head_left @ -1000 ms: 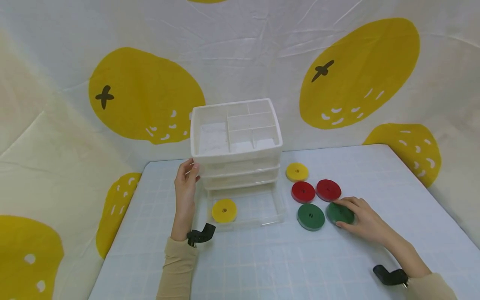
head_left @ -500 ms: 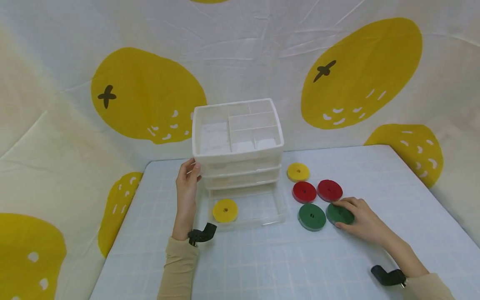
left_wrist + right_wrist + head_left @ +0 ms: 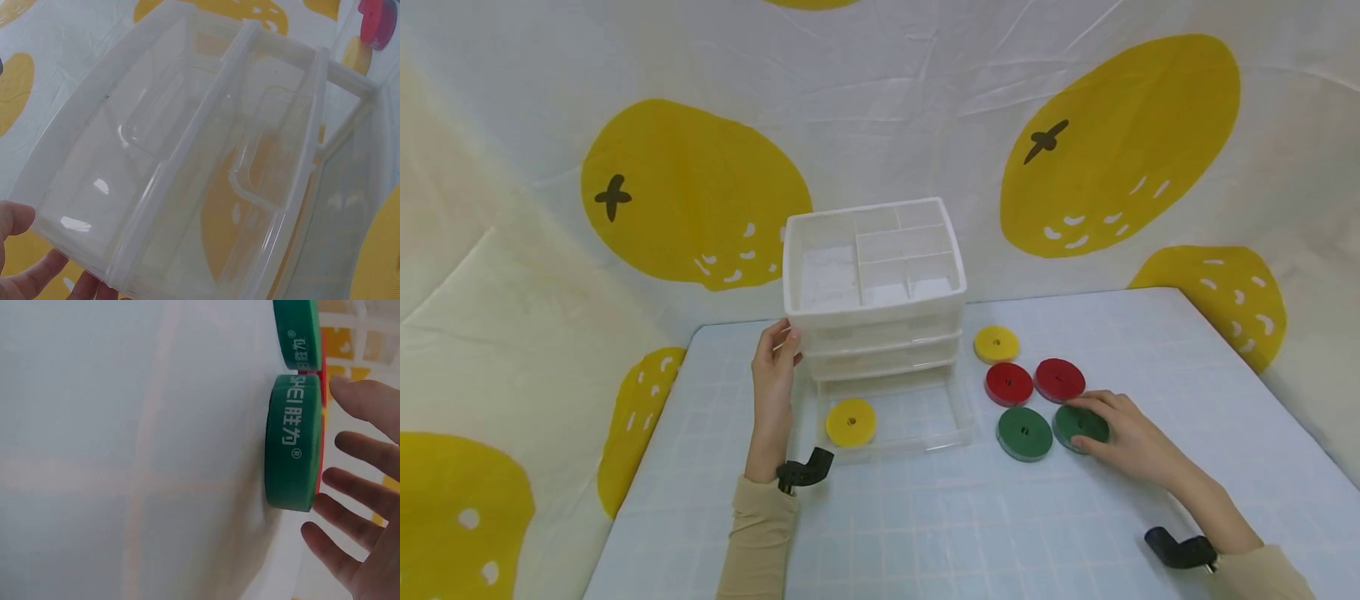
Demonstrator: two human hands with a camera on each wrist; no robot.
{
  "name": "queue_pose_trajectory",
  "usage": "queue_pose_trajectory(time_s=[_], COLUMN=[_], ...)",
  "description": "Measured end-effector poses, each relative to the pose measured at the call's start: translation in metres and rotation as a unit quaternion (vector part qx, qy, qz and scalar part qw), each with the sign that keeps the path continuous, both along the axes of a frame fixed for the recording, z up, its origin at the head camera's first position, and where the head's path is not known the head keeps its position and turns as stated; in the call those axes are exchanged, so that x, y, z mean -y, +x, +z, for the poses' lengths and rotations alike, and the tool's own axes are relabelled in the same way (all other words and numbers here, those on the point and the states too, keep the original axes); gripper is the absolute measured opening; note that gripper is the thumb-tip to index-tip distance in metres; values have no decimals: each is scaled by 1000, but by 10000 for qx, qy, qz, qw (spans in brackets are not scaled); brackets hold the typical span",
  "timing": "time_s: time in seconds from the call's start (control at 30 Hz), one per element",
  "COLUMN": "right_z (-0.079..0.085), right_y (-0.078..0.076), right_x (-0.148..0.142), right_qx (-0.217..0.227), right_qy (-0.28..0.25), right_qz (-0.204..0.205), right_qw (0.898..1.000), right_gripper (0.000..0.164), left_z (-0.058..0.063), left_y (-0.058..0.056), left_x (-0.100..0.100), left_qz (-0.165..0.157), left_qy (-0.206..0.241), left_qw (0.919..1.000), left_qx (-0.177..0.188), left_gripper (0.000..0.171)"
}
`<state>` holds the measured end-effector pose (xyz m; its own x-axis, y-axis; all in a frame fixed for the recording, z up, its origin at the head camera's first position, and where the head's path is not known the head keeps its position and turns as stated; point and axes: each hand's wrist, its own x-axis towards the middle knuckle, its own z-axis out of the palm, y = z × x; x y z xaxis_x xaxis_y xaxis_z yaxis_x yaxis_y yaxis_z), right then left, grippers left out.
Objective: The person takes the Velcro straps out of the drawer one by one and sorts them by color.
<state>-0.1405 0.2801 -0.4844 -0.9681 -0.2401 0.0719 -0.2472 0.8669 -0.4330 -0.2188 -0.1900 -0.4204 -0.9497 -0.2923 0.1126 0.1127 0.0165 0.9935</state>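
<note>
At the left front corner of a white drawer unit [image 3: 874,312], my left hand [image 3: 772,375] holds on, thumb on the front frame and fingers bent along the side, as the left wrist view shows. The clear bottom drawer [image 3: 917,408] is pulled out and carries a yellow tape roll [image 3: 851,422]. My right hand [image 3: 1131,437] reaches over the right green tape roll [image 3: 1081,428], which lies flat on the table. In the right wrist view its fingers [image 3: 359,487] are spread and fairly straight around the roll; whether they touch it is unclear.
Left of that roll lies another green roll [image 3: 1025,433]. Behind stand two red rolls, the left red roll [image 3: 1008,384] and right red roll [image 3: 1059,380], plus a yellow roll [image 3: 997,343]. A patterned cloth [image 3: 880,125] hangs behind the table [image 3: 925,533].
My right thumb has shifted from the near edge of the green roll up over its top. The left hand, drawer unit and rolls stay where they were.
</note>
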Motion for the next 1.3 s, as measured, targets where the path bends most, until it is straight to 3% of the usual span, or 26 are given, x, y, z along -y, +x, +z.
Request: queue_pose_trajectory(time_s=[0.53, 1.3], right_z=[14, 27], right_y=[-5, -14], right_x=[20, 83], right_qx=[-639, -1162], right_qy=[-141, -333], right_qz=[338, 997], right_qw=[9973, 9876], right_gripper=[47, 46], left_z=[0, 0], left_y=[1, -1], left_x=[0, 1], left_qz=[-54, -4], left_qy=[-49, -164], left_qw=[10000, 9999], left_qx=[10, 35], left_gripper=[42, 43])
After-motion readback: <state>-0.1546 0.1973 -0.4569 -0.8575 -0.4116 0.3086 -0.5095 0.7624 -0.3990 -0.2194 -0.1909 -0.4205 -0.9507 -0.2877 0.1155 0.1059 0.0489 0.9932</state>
